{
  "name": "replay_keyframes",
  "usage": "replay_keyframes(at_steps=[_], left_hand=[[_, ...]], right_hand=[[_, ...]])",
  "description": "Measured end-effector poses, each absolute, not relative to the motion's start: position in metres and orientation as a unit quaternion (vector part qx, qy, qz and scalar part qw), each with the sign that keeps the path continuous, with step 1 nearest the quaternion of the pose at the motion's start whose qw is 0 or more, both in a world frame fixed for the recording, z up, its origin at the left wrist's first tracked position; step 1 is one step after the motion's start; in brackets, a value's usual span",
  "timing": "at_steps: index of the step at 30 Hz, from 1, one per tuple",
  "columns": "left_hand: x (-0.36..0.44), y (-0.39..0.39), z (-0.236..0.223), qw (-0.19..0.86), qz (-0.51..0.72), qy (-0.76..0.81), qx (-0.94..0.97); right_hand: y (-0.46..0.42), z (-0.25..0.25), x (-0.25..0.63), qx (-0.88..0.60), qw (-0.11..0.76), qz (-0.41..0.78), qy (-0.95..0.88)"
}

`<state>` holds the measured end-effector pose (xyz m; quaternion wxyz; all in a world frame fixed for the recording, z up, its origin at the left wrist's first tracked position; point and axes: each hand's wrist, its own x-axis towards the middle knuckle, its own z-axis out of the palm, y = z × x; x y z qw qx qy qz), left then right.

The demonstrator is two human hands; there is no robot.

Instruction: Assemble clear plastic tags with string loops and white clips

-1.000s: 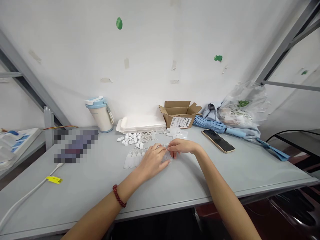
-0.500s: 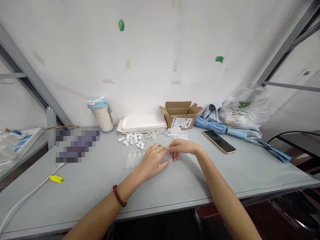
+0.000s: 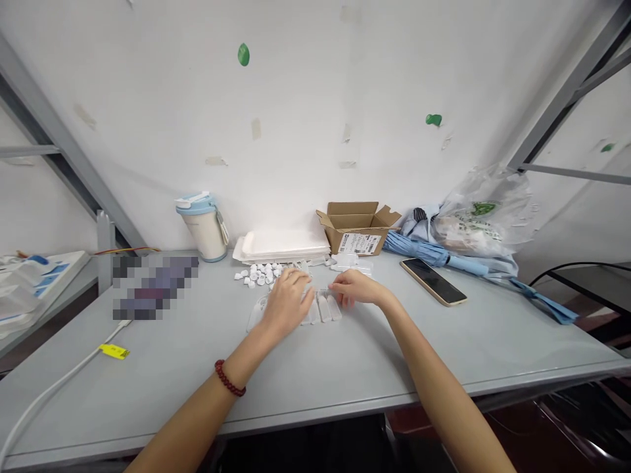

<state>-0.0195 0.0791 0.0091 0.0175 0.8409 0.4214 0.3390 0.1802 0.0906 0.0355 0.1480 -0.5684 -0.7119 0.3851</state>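
Observation:
A row of small clear plastic containers point(image 3: 322, 307) lies flat on the table, partly covered by my left hand point(image 3: 286, 303). That hand is palm down, thumb apart from the fingers; the fingertips reach to the pale string loops point(image 3: 302, 265) behind the row. My right hand point(image 3: 359, 288) is at the row's right end, fingers bent and drawn together by the tops of the containers. Whatever its fingertips pinch is too small to make out. White caps point(image 3: 257, 274) lie in a loose heap beyond my left hand.
Behind the caps lies a stack of white envelopes point(image 3: 283, 244), beside an open cardboard box point(image 3: 355, 231). More clear plastic pieces point(image 3: 351, 263) lie before the box. A tumbler point(image 3: 204, 230) stands left; a phone point(image 3: 434, 281), a folded blue umbrella point(image 3: 419, 246) and a plastic bag point(image 3: 486, 220) lie right.
My left hand has moved left and away from my right hand, uncovering several clear containers. My right hand has stayed nearly in place. The view has shifted slightly.

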Motion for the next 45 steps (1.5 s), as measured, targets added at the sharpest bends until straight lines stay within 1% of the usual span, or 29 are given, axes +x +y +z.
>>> replay_keyframes(at_steps=[4, 5, 7, 10, 13, 22, 27, 32, 37, 41, 43, 45], left_hand=[[-0.037, 0.091, 0.009, -0.035, 0.292, 0.522, 0.801], [-0.041, 0.093, 0.009, -0.038, 0.273, 0.541, 0.795], [-0.048, 0.096, 0.008, -0.035, 0.234, 0.566, 0.790], [-0.051, 0.097, 0.007, -0.023, 0.183, 0.589, 0.787], [-0.047, 0.096, 0.007, -0.009, 0.151, 0.600, 0.786], [-0.038, 0.093, 0.013, 0.032, 0.096, 0.600, 0.794], [-0.038, 0.092, 0.017, 0.036, 0.081, 0.591, 0.802], [-0.038, 0.092, 0.011, 0.022, 0.108, 0.580, 0.807], [-0.036, 0.091, 0.004, 0.022, 0.127, 0.569, 0.812], [-0.036, 0.091, 0.008, 0.034, 0.151, 0.569, 0.808], [-0.037, 0.090, 0.012, 0.035, 0.164, 0.572, 0.803], [-0.037, 0.089, 0.016, 0.043, 0.182, 0.576, 0.796]], right_hand=[[0.099, 0.018, 0.168, -0.586, 0.260, 0.142, -0.754], [0.100, 0.014, 0.164, -0.576, 0.273, 0.109, -0.763], [0.101, 0.007, 0.155, -0.547, 0.268, 0.080, -0.789], [0.100, 0.003, 0.145, -0.529, 0.214, 0.067, -0.819], [0.096, 0.006, 0.136, -0.541, 0.165, 0.058, -0.822], [0.101, 0.011, 0.127, -0.560, 0.095, 0.053, -0.821], [0.104, 0.009, 0.131, -0.569, 0.096, 0.094, -0.811], [0.110, 0.005, 0.132, -0.575, 0.115, 0.119, -0.801], [0.119, 0.002, 0.132, -0.570, 0.123, 0.118, -0.804], [0.122, 0.003, 0.133, -0.566, 0.135, 0.101, -0.807], [0.122, 0.003, 0.135, -0.570, 0.149, 0.100, -0.802], [0.122, 0.003, 0.138, -0.575, 0.183, 0.100, -0.791]])
